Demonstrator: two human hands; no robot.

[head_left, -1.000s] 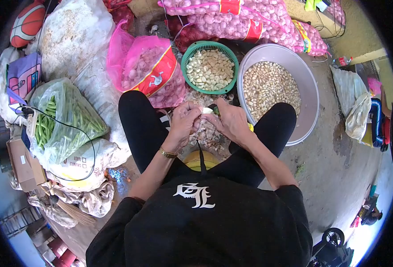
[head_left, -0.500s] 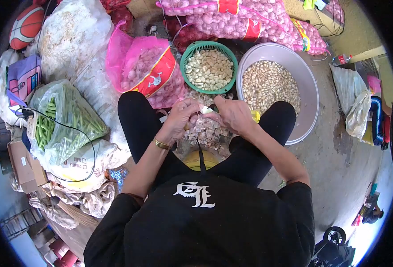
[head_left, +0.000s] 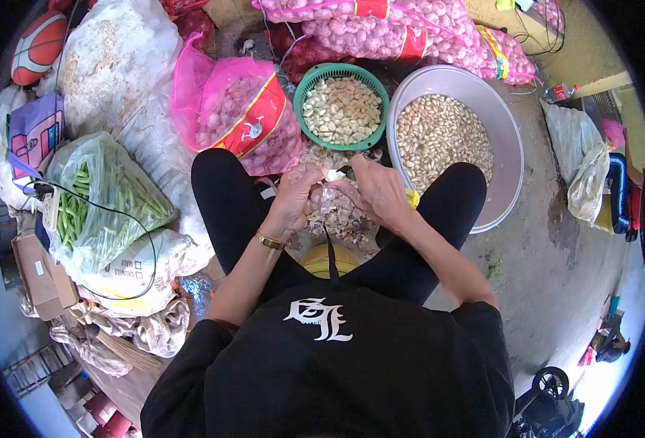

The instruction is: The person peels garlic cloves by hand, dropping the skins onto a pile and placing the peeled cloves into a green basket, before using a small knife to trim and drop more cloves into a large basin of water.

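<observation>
My left hand (head_left: 298, 197) is closed in a pinch on a white garlic clove (head_left: 332, 175), over the gap between my knees. My right hand (head_left: 378, 191) meets it from the right, its thumb close to the clove. Its fingers are wrapped round what looks like a small knife (head_left: 349, 174); a dark bit shows by the clove and the rest is mostly hidden. Below both hands lies a pile of garlic skins (head_left: 340, 217). Just beyond stands a green basket (head_left: 302, 131) of peeled cloves. A large grey tub (head_left: 508, 142) of unpeeled-looking cloves sits to its right.
A pink mesh sack of garlic (head_left: 227, 117) leans beyond my left knee, and more garlic sacks (head_left: 439, 33) lie along the back. At left are a clear bag of green beans (head_left: 110, 197) and a big white sack (head_left: 118, 62). A yellow container (head_left: 321, 260) is between my thighs.
Both hands stay together at the clove, with only a slight shift. My right hand and forearm have moved a little left. The view has tilted slightly.
</observation>
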